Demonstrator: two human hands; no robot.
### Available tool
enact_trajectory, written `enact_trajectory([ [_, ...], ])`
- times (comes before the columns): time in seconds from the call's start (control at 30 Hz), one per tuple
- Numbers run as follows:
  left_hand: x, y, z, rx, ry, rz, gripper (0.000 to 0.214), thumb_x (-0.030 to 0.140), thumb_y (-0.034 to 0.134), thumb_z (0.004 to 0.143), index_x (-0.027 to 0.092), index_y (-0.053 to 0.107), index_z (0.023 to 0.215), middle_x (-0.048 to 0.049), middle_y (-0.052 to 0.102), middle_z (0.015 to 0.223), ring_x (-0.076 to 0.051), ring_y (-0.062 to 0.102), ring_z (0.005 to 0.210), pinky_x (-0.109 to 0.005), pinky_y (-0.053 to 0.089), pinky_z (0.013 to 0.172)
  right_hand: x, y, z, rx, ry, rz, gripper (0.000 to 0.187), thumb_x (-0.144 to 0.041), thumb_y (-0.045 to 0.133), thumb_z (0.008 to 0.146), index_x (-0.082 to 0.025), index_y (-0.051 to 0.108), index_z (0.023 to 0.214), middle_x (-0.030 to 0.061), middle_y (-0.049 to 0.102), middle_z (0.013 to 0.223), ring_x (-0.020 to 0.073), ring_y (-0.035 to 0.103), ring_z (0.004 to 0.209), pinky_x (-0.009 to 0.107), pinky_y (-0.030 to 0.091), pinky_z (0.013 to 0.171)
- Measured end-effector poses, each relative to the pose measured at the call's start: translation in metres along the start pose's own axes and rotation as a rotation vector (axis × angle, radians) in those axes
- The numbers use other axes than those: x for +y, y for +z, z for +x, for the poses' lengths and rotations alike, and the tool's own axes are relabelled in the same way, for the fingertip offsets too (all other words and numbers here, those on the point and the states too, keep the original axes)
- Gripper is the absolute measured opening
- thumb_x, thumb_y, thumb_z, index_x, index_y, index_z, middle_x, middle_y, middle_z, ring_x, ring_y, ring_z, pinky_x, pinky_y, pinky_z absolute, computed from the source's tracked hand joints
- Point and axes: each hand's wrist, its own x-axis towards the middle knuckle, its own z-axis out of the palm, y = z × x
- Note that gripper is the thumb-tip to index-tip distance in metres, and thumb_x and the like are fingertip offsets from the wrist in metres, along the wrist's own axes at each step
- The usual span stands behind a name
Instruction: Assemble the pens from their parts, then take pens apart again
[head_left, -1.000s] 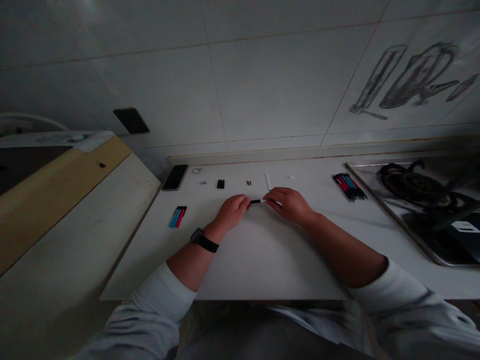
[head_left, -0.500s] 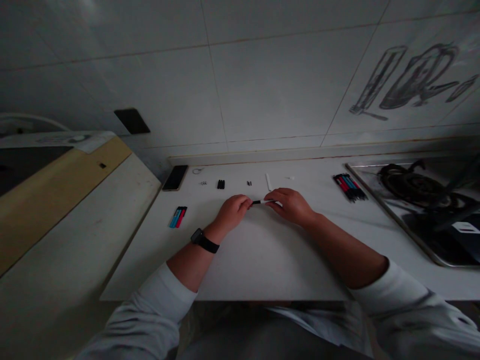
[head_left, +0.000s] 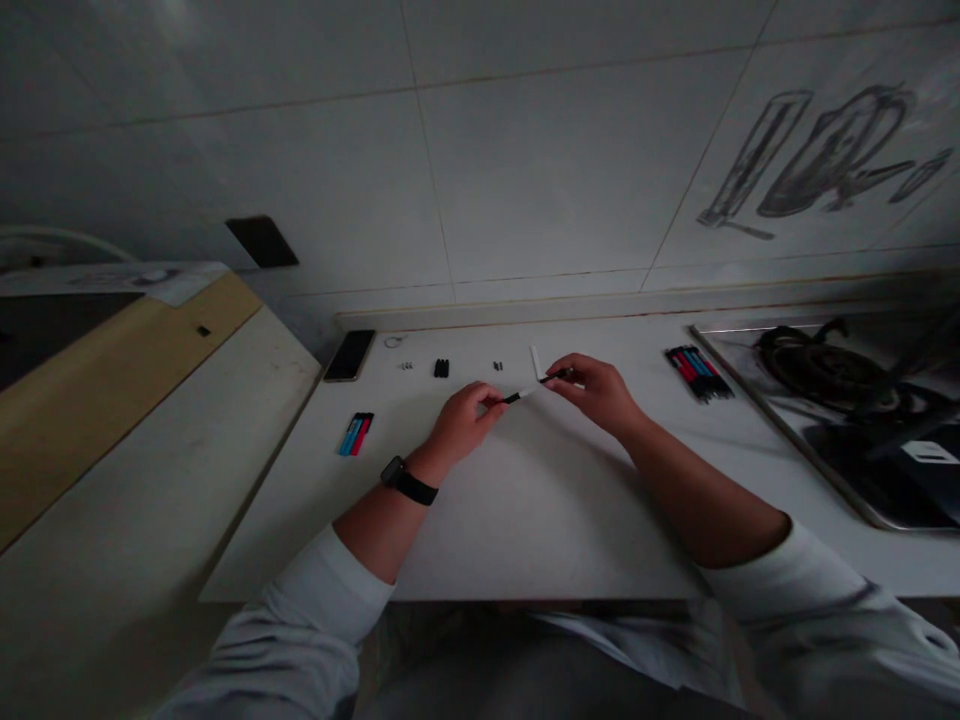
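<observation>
My left hand (head_left: 466, 416) pinches the dark end of a slim black-and-white pen part (head_left: 528, 391), which tilts up to the right above the white tabletop. My right hand (head_left: 595, 388) is closed on a short black pen part (head_left: 556, 377). The two parts meet or nearly meet end to end; I cannot tell if they are joined. Just behind them lies a white strip (head_left: 535, 360). Farther left are tiny dark pieces (head_left: 498, 366), several short black sleeves (head_left: 442, 368) and a few small spring-like bits (head_left: 406, 366).
A phone (head_left: 350, 356) and a clear ring (head_left: 393, 342) lie at the back left. Blue and red pen pieces (head_left: 356, 434) sit in front of them. Several pens (head_left: 698, 374) lie at right, beside a gas stove (head_left: 832, 440). A tiled wall (head_left: 540, 200) stands behind.
My right hand has moved up and right along the pen, and a black part now shows in its fingers. My left hand has hardly moved. The small white bit behind is now hidden.
</observation>
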Motion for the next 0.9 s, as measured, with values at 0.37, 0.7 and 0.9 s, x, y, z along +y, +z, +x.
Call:
enact_trajectory([
  [0.37, 0.001, 0.002, -0.004, -0.169, 0.066, -0.069, 0.027, 0.037, 0.048, 0.105, 0.022, 0.063, 0.121, -0.0084, 0.067, 0.116, -0.019, 0.065, 0.105, -0.038, 0.051, 0.099, 0.017, -0.001, 0.009, 0.242, 0.236, 0.443, 0.048, -0.053, 0.067, 0.088, -0.030, 0.046, 0.124, -0.0012, 0.069, 0.090, 0.0154, 0.069, 0.073, 0.031, 0.060, 0.066],
  [0.7, -0.001, 0.004, -0.004, -0.184, 0.071, -0.020, 0.030, 0.041, 0.047, 0.105, 0.021, 0.066, 0.117, -0.0068, 0.068, 0.110, -0.019, 0.064, 0.104, -0.038, 0.051, 0.097, 0.026, -0.011, 0.015, 0.391, 0.232, 0.542, 0.039, -0.050, 0.074, 0.084, -0.029, 0.049, 0.106, -0.0032, 0.069, 0.085, 0.0124, 0.066, 0.066, 0.023, 0.052, 0.056],
  [0.9, -0.001, 0.003, -0.004, -0.203, 0.082, 0.000, 0.032, 0.042, 0.045, 0.106, 0.022, 0.068, 0.113, -0.0070, 0.070, 0.111, -0.021, 0.064, 0.107, -0.039, 0.051, 0.099, 0.027, -0.016, 0.017, 0.430, 0.236, 0.572, 0.037, -0.049, 0.075, 0.082, -0.030, 0.050, 0.102, -0.0049, 0.069, 0.082, 0.0125, 0.067, 0.064, 0.022, 0.051, 0.055],
])
